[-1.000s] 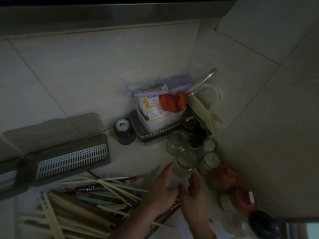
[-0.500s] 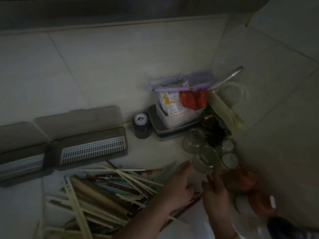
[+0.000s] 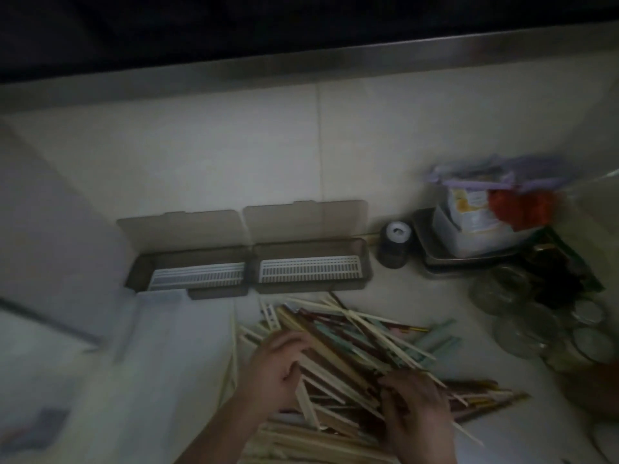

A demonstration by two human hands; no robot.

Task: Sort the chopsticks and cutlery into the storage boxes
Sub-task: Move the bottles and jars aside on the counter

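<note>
Bare pale counter [image 3: 83, 380] at left, two storage boxes [image 3: 249, 267] lids open against the tiled wall [image 3: 234, 162], white slotted trays inside, chopstick pile [image 3: 351, 349] in front, left hand [image 3: 276, 370] and right hand [image 3: 413, 401] curled into it, jars [image 3: 522, 316] crowding the right corner.
</note>
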